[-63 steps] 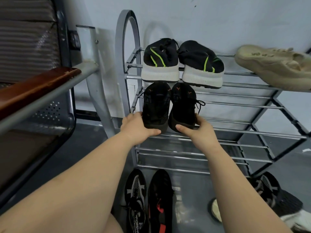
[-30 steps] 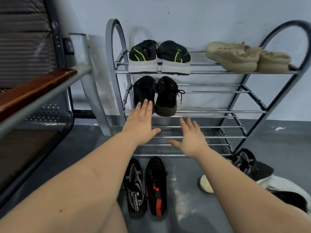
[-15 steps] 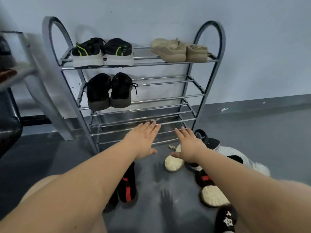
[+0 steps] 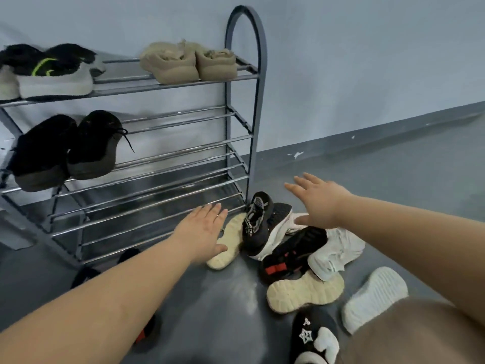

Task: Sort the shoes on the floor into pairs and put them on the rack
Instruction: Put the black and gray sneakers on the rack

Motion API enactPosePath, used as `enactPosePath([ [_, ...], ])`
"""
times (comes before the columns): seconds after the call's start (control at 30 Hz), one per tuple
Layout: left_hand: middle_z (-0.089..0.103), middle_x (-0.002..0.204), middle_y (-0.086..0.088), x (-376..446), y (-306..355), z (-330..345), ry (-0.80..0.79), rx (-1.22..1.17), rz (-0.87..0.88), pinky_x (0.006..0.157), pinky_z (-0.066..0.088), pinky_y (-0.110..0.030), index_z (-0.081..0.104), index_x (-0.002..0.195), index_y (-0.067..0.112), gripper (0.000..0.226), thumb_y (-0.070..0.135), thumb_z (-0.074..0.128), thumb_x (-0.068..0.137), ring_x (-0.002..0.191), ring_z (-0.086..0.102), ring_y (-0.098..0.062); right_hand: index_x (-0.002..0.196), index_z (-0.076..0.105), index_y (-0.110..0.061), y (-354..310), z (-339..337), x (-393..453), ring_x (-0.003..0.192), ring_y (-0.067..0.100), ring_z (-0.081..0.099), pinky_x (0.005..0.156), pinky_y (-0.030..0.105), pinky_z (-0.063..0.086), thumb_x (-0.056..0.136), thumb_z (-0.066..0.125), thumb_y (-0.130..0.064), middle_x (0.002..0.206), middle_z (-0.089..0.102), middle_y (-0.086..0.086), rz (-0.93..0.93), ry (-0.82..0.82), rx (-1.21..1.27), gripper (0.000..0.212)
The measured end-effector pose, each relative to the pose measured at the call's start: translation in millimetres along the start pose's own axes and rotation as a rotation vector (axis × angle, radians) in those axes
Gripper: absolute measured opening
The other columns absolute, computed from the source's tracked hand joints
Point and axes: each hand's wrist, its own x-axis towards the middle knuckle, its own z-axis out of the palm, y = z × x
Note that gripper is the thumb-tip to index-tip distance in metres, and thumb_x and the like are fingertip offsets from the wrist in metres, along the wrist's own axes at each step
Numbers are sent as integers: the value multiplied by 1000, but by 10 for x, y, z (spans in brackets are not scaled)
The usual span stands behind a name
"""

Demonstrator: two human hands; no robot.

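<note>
Grey floor (image 4: pixel 393 179), pale blue wall (image 4: pixel 354 61), metal rack (image 4: pixel 246 74), scattered shoes (image 4: pixel 304 292)

Both hands reached out flat over a heap of shoes (image 4: pixel 294 248) on the grey floor (image 4: pixel 393 185) by the rack (image 4: pixel 244 74). The left hand (image 4: pixel 202 232) hovered above a cream sole (image 4: pixel 228 245), perhaps touching it; the right hand (image 4: pixel 319 203) spread above the pile. Tan shoes (image 4: pixel 187 64) sat on the top shelf, a black pair (image 4: pixel 65 151) below.

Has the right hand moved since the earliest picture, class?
Yes. The right hand left the black pair on the rack and now hovers open over the floor pile.
</note>
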Motion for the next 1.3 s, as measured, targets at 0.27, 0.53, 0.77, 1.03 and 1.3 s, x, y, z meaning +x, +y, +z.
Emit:
enactPosePath([
  [0.27, -7, 160, -9, 680, 399, 239, -74, -10, 71, 120, -1, -36, -7, 151, 12, 81, 54, 33, 95, 148, -1, -23, 153, -2, -23, 475, 831, 287, 149, 23, 0, 117, 42, 24, 91, 48, -54, 161, 1, 3, 45, -107, 138, 86],
  [0.53, -8, 160, -9, 1322, 881, 607, -205, -77, 199, 119, -2, -35, -6, 151, 13, 79, 54, 33, 95, 148, -4, -24, 153, 3, -24, 595, 1726, 664, 149, 23, 4, 117, 43, 22, 91, 49, -52, 161, 5, 2, 86, -257, 290, 82],
  [0.77, 2, 160, -7, 1800, 1527, 901, -255, -222, 299, 121, 5, -35, 1, 151, 15, 77, 54, 35, 94, 147, 4, -23, 153, 10, -22, 781, 2493, 643, 147, 25, 13, 115, 41, 26, 90, 50, -53, 159, 15, 2, 191, -357, 421, 81],
  [1.03, 27, 155, 1, 2000, 2188, 1159, -368, -742, 191, 115, 24, -38, 20, 149, 24, 66, 50, 43, 93, 142, 25, -20, 149, 26, -26, 722, 3063, 313, 147, 17, 12, 118, 35, 20, 84, 56, -58, 159, 15, -1, 436, -57, 893, 79],
  [1.3, 50, 139, -2, 2236, 2478, 1235, -408, -1243, -178, 106, 41, -39, 34, 144, 22, 59, 40, 54, 91, 124, 51, -22, 148, 30, -22, 334, 3175, 275, 113, 9, 55, 98, 29, 45, 80, 67, -51, 128, 57, -7, 927, 140, 1672, 83],
])
